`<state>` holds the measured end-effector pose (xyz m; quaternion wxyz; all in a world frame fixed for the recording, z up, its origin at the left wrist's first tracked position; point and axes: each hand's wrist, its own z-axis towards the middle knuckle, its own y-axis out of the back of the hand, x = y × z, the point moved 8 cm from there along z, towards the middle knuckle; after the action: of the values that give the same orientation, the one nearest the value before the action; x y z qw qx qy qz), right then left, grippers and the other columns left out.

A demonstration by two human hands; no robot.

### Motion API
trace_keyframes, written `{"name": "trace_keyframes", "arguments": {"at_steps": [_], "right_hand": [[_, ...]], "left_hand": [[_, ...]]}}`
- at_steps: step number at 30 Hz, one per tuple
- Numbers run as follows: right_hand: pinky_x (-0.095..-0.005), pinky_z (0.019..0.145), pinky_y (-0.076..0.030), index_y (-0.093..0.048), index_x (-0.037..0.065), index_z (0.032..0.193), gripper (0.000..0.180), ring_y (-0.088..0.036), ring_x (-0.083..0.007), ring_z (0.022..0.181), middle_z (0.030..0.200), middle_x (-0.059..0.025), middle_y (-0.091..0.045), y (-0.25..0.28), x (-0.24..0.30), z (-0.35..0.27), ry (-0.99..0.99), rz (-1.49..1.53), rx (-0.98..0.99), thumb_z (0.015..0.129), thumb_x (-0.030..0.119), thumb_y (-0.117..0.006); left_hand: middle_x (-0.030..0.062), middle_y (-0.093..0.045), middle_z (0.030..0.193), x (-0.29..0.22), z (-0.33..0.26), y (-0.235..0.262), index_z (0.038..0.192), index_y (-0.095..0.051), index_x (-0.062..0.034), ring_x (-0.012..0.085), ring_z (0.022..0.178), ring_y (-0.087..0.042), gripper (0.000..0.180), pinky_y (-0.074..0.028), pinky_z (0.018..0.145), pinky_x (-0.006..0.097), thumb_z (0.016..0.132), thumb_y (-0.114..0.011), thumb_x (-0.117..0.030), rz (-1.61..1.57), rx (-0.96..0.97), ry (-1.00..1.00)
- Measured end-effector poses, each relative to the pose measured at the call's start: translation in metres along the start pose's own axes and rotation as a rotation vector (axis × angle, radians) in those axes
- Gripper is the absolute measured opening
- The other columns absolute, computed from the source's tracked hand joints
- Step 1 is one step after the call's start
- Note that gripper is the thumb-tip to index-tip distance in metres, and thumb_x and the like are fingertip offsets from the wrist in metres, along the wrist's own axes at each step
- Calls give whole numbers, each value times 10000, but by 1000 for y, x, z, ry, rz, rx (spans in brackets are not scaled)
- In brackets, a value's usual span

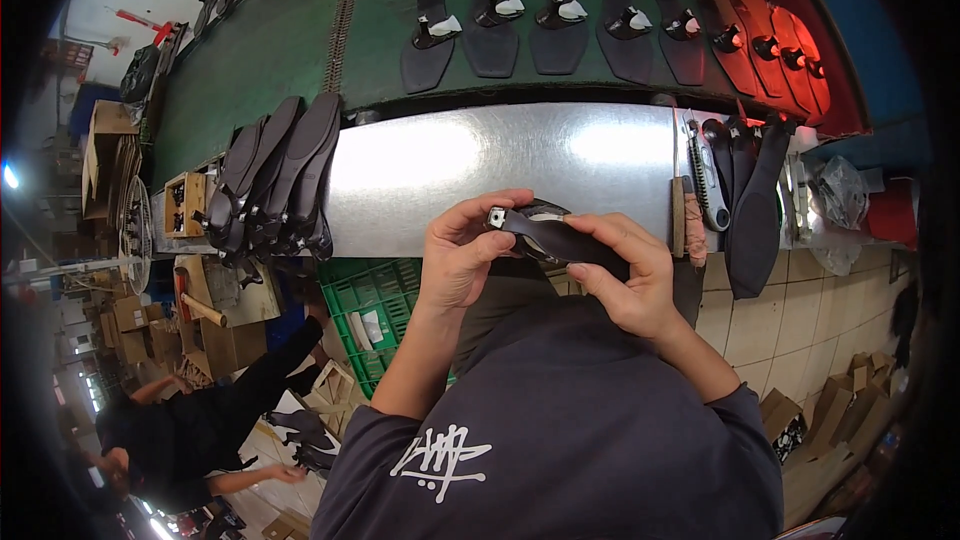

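Observation:
A black sandal [590, 246] is held in both hands over the front edge of the metal bench, in front of my dark shirt. My left hand [462, 258] closes thumb and fingers round one end, beside a small shiny piece with a dark spot [497, 218]. On the other side my right hand [632, 275] grips the dark, sole-like part, fingers above and thumb below. A pale curved patch shows on the sandal between the hands. Its underside is hidden.
Along the bench [430, 155] lie dark sandals in a pile [270, 175] at left, and a utility knife [708, 180] with dark soles [762, 210] at right. Behind, sandals [490, 35] line a green belt [255, 50]. Below are a green crate [370, 325] and another person [190, 430].

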<state>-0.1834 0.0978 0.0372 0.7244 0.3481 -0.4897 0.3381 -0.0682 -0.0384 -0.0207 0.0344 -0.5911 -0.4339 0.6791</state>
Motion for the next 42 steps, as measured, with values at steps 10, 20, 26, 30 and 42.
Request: {"name": "trace_keyframes", "arguments": {"at_steps": [10,20,26,30,42], "right_hand": [[-279,645,-484,-649,12,1151,428,-621,-203,736,897,-113,-627,3,12,5,84,-149,3,728,-23,-702],[-318,582,-479,-660,51,1122,427,-603,-236,664,831,-92,-603,4,24,9,153,-292,30,700,27,-722],[-321,593,-487,-663,44,1102,430,-612,-237,684,837,-97,-611,4,29,9,191,-364,65,678,31,-736],[-321,605,-497,-666,32,1092,444,-623,-243,705,839,-102,-621,2,30,8,212,-404,95,656,15,-748],[-337,616,-486,-644,33,1089,420,-596,-242,715,847,-85,-565,-6,30,6,224,-455,121,679,54,-731]], "left_hand": [[202,-608,1215,1,0,2,1156,-629,44,240,1047,-634,393,-585,809,331,766,-675,65,50,7,-41],[264,-584,1222,-4,-1,-4,1109,-661,20,295,1120,-595,377,-553,864,334,745,-660,116,164,117,-167],[267,-580,1233,-4,-1,-5,1075,-684,21,302,1129,-594,361,-520,902,347,733,-642,125,289,170,-196],[275,-577,1243,-4,-1,-3,1070,-695,14,308,1141,-592,386,-500,932,359,708,-638,133,295,199,-172],[253,-599,1230,-8,-5,-17,1050,-707,17,270,1113,-615,445,-486,922,307,677,-528,181,399,231,-167]]}}
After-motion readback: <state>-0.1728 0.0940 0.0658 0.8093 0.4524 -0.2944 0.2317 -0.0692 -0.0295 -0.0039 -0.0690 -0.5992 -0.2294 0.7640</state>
